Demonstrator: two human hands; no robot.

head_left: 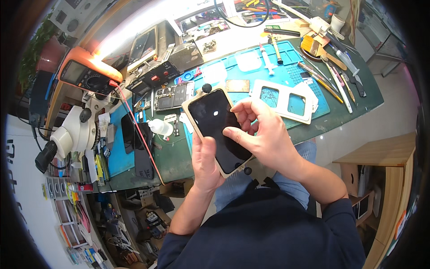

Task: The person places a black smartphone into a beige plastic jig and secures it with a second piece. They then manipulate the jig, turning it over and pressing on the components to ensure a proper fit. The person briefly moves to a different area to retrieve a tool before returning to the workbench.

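**Screen seated in its frame, pressing under way**

We cradle the phone screen (218, 130), glossy black glass, in a pale flat alignment frame (191, 117) above the green tabletop (172, 157). Our left hand (204, 163) clasps the frame's lower edge; our right hand (264, 134) presses fingertips on the glass. We judge seating nearly done, edges left to check

My dark navy top, sleeves pushed above elbows; blue jeans; bare forearms, left hand (207, 162), right hand (264, 134).
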